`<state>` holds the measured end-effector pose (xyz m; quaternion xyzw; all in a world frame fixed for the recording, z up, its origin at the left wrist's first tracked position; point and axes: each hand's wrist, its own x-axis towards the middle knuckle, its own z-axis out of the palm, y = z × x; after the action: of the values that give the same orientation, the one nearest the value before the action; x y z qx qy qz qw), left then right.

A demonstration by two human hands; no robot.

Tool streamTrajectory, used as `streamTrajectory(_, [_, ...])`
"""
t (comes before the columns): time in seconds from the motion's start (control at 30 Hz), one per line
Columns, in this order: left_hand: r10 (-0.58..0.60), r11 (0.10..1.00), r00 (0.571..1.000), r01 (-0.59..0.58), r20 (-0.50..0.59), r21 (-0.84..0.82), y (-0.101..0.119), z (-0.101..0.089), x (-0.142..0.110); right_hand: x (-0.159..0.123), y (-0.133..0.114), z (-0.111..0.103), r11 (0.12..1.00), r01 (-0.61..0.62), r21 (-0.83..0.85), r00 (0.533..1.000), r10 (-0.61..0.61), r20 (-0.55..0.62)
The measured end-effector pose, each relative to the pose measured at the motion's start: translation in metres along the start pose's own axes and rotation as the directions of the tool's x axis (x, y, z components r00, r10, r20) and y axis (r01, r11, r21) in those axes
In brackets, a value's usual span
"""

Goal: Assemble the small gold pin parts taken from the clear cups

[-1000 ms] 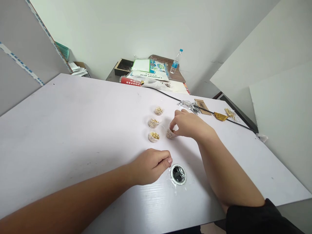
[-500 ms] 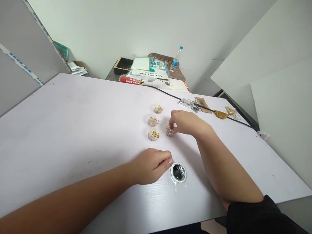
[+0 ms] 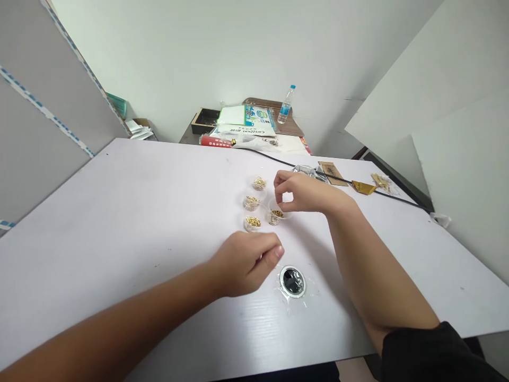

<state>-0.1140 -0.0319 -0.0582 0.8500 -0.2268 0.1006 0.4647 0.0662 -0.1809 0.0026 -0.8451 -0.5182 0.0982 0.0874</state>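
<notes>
Several small clear cups of tiny gold parts stand mid-table: one at the back (image 3: 259,183), one in the middle (image 3: 251,202), one at the front (image 3: 253,223), and one to their right (image 3: 275,215). My right hand (image 3: 302,192) hovers just above that right cup, fingers pinched on something too small to make out. My left hand (image 3: 247,262) is lifted a little, fingers curled with thumb against forefinger, beside a round silver-rimmed dark disc (image 3: 293,280) lying in clear plastic.
The white table (image 3: 131,212) ends close at the front. A black cable (image 3: 358,187) crosses the far right, near gold foil (image 3: 363,187), a brown card (image 3: 332,172) and a clear bag (image 3: 304,170). Behind stand a water bottle (image 3: 285,105) and books (image 3: 242,119).
My right hand rose from the right cup with its fingers pinched. My left hand lifted off the table and moved slightly away from the disc. The view tilted a little.
</notes>
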Motion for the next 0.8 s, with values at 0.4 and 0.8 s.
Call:
streamTrajectory(0.4, [-0.144,0.764,0.988,0.073,0.059,0.641,-0.028,-0.077,0.081,-0.041,0.015,0.017,0.906,0.299,0.298,0.934,-0.214,-0.286])
streamTrajectory(0.8, [-0.571,0.454,0.814,0.212,0.101,0.865,-0.017,-0.062,0.131,-0.054,-0.037,0.094,0.922,0.357,0.147,0.929,-0.335,-0.159])
